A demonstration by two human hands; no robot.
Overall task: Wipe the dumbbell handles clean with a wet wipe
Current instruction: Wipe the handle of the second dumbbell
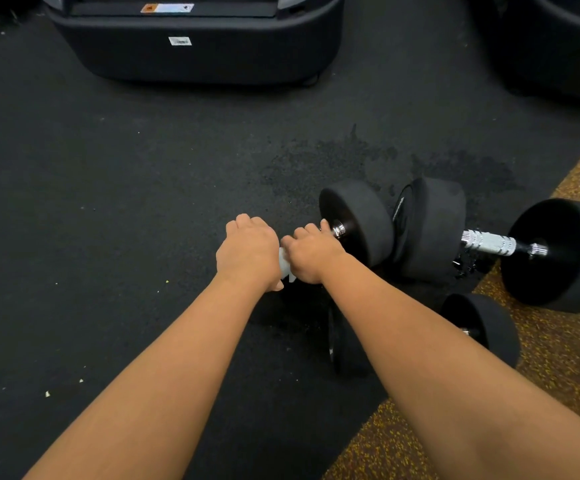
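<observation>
A black dumbbell lies on the floor, its right head (361,216) and a short piece of chrome handle (337,231) showing. My right hand (311,254) curls round the handle next to that head and grips a white wet wipe (285,266), which sticks out between my hands. My left hand (247,251) is curled over the handle's left part, touching the wipe; the dumbbell's left end is hidden. A second dumbbell (430,230) lies to the right with its knurled chrome handle (488,242) bare. A third dumbbell (485,327) is partly under my right forearm.
A large black machine base (195,46) stands at the back, another dark base (558,46) at the top right. The black rubber floor (108,202) has wet patches (333,157) behind the dumbbells. Yellow-speckled flooring (558,358) runs along the right.
</observation>
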